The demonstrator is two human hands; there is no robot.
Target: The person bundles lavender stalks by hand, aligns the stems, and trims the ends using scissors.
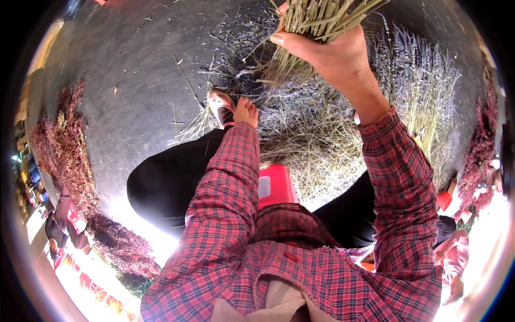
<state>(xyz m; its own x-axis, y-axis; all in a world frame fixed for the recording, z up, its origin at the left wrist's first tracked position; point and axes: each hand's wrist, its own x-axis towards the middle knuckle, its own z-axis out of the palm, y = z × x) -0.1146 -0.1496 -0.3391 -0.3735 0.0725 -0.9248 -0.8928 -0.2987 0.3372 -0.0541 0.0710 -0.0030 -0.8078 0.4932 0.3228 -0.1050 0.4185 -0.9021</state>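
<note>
My right hand (pixel 342 56) is raised at the top of the view, gripping a thick bunch of dried lavender stems (pixel 318 18). The cut stem ends point up, and the flower end hangs toward the floor, partly hidden behind the hand. Lower and to the left, my left hand (pixel 246 113) is beside my shoe (pixel 220 104) with its fingers partly curled. Thin stems lie close to those fingers; whether they hold one I cannot tell. Below the bunch spreads a pile of loose stems and lavender bits (pixel 322 133).
Lavender with long pale stems (pixel 418 80) lies at the right. A red plastic object (pixel 277 185) sits between my legs. Reddish dried plants (pixel 66 141) line the left side, with more (pixel 478 145) at the far right. Scattered stems and crumbs dot the dark floor (pixel 132 72).
</note>
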